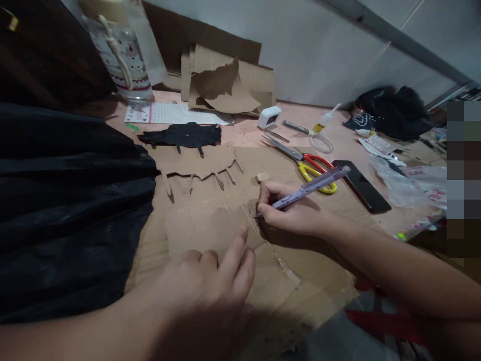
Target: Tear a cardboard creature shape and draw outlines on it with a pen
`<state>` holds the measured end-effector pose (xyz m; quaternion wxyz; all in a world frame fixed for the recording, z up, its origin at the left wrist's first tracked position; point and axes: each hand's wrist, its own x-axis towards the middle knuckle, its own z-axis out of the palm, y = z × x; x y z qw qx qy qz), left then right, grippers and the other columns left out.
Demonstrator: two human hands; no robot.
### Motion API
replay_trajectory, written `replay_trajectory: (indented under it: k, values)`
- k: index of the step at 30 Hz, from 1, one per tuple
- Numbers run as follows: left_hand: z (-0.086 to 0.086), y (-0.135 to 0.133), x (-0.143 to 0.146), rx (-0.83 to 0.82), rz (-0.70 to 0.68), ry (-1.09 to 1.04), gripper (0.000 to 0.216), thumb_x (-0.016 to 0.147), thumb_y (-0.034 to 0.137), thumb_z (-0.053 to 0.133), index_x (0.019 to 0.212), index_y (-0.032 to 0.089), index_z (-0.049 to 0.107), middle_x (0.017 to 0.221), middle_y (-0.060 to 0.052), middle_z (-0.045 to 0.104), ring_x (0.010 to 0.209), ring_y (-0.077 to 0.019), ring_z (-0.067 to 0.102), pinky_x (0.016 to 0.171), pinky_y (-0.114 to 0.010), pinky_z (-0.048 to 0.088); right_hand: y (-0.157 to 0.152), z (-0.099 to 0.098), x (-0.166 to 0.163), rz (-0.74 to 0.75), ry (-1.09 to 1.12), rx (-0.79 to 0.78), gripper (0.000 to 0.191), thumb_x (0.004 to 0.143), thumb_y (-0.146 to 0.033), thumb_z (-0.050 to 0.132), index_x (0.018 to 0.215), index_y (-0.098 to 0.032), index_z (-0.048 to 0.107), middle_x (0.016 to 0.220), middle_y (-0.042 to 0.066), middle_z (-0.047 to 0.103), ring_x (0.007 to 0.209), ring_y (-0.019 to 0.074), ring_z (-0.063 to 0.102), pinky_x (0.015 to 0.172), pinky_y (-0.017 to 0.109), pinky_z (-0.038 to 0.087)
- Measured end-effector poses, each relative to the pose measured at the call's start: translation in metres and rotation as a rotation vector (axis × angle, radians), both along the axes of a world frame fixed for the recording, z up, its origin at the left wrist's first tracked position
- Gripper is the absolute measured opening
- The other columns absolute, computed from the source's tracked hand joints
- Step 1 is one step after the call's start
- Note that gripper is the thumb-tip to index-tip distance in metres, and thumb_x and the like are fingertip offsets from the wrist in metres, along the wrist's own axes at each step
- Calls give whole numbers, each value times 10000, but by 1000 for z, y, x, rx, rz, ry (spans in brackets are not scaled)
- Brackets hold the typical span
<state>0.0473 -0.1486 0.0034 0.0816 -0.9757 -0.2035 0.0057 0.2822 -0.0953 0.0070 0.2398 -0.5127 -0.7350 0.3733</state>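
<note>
My right hand point(289, 210) is closed around a purple pen point(311, 186), with the tip touching the right edge of a flat cardboard piece point(210, 228) on the table. My left hand point(210, 281) presses down on the near edge of that cardboard, fingers bent, one finger stretched forward onto it. Under it lies a larger cardboard sheet point(285, 286).
Scissors point(304, 163) with red and yellow handles lie just behind my right hand, a black phone point(363, 186) to their right. A black fabric scrap point(184, 135), torn cardboard pieces point(225, 82), a glue bottle point(326, 120), a water bottle point(120, 50) and black cloth point(67, 210) at left surround the spot.
</note>
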Motion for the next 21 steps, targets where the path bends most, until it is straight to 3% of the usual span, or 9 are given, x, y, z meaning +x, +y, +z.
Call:
replay_trajectory:
  k: [13, 17, 21]
  values:
    - [-2, 3, -4, -30, -17, -29, 505, 973, 380, 584, 1435, 176, 597, 1512, -227, 538, 682, -220, 730, 528, -341, 551, 0, 0, 0, -11, -14, 62, 155, 790, -236, 566, 697, -235, 443, 601, -54, 480, 544, 113, 411, 518, 267, 300]
    - [-1, -1, -4, 8, -112, -23, 442, 992, 271, 502, 1398, 161, 636, 1457, -171, 616, 619, -192, 703, 478, -331, 529, 0, 0, -1, -5, -15, 72, 154, 781, -230, 569, 691, -234, 444, 600, -55, 478, 537, 109, 395, 518, 264, 294]
    - [-1, -9, -4, 40, -190, -57, 466, 970, 183, 455, 1384, 55, 627, 1370, -249, 646, 530, -175, 676, 423, -306, 485, 0, 0, -1, -1, -7, 83, 159, 774, -230, 565, 682, -237, 437, 584, -63, 449, 528, 107, 376, 507, 257, 290]
